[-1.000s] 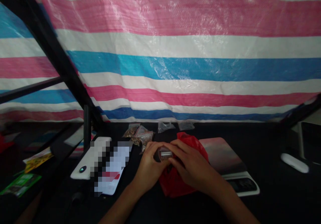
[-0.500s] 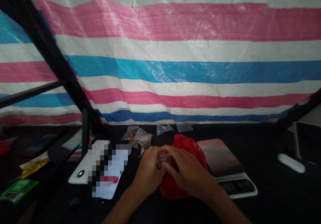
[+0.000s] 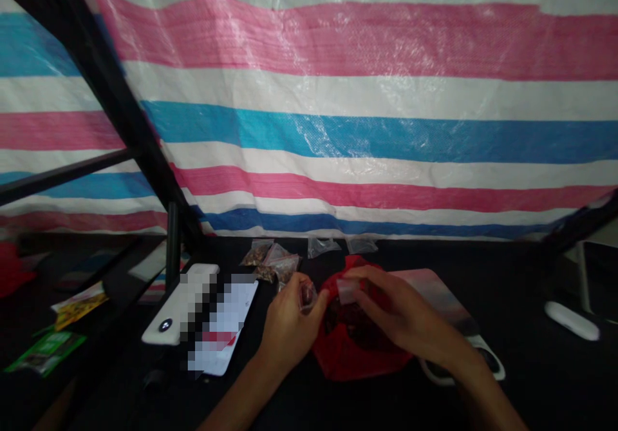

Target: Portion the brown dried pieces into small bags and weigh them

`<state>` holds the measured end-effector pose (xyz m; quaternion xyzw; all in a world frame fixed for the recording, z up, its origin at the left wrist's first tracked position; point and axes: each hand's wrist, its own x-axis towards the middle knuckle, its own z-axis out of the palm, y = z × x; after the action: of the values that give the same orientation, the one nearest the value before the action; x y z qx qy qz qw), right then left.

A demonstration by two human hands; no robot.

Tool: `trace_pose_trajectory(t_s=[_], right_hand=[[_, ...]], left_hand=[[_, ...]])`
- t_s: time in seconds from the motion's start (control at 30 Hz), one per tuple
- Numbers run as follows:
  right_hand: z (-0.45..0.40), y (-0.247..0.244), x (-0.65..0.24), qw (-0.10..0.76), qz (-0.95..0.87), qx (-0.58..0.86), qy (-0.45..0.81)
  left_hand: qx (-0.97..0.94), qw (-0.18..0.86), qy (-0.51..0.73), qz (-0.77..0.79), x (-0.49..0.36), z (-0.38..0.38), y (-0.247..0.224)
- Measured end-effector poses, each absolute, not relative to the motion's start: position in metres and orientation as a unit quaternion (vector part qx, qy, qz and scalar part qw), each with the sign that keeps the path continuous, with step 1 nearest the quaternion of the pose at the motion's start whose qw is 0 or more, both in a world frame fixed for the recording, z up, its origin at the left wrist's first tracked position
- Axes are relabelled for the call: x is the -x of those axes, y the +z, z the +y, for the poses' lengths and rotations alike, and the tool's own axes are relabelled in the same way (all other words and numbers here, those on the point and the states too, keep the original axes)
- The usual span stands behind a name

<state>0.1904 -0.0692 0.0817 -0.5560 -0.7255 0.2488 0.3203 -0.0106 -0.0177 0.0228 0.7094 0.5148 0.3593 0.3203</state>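
My left hand (image 3: 294, 312) is closed on a small clear plastic bag (image 3: 308, 296), its thumb at the edge of a red plastic bag (image 3: 357, 360). The red bag lies open on the black table, with dark contents showing inside. Over its mouth, my right hand (image 3: 400, 308) pinches a small pale, translucent piece (image 3: 347, 291) whose kind I cannot make out. Just beyond my left hand are several small zip bags (image 3: 284, 265) filled with brownish bits. Two clear bags (image 3: 322, 246) lie to their right, near the back edge.
A flat scale (image 3: 434, 289) with a white rim sits right of the red bag, partly behind my right arm. To the left lie a white device (image 3: 181, 305) and a pale phone-like slab (image 3: 224, 334). Green (image 3: 48, 354) and yellow (image 3: 80, 305) packets are farther left. A white case (image 3: 572, 320) lies right.
My hands have parted. The right has moved rightward over the red bag with the pale piece, while the left keeps the small clear bag. The red bag's opening now shows.
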Motion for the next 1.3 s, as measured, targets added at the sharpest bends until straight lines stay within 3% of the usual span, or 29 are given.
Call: trace_pose_trajectory(t_s=[0.17,0.4,0.53,0.73,0.87,1.0,1.3], right_hand=[[-0.072,0.086,-0.208,0.216,-0.756,0.562,0.258],[-0.059,0.063,-0.207,0.136,-0.758,0.636,0.060],[-0.055,0.052,-0.206,0.188,-0.735,0.645,0.096],[-0.054,0.057,-0.208,0.326,-0.730,0.571,0.184],[-0.068,0.086,-0.209,0.400,-0.724,0.519,0.217],[-0.076,0.102,-0.211,0.389,-0.729,0.512,0.234],[-0.070,0.071,-0.211,0.180,-0.773,0.606,0.049]], left_hand=[[-0.715,0.377,0.319,0.495,0.008,-0.028,0.022],[-0.673,0.498,0.305,0.454,0.008,-0.023,0.014],[-0.644,0.485,0.332,0.489,0.012,-0.017,0.012],[-0.474,0.732,0.282,0.399,0.014,-0.022,0.022],[-0.359,0.806,0.340,0.326,0.011,-0.022,0.034],[-0.333,0.804,0.374,0.320,0.012,-0.017,0.035],[-0.464,0.694,0.370,0.408,0.009,-0.021,0.026]])
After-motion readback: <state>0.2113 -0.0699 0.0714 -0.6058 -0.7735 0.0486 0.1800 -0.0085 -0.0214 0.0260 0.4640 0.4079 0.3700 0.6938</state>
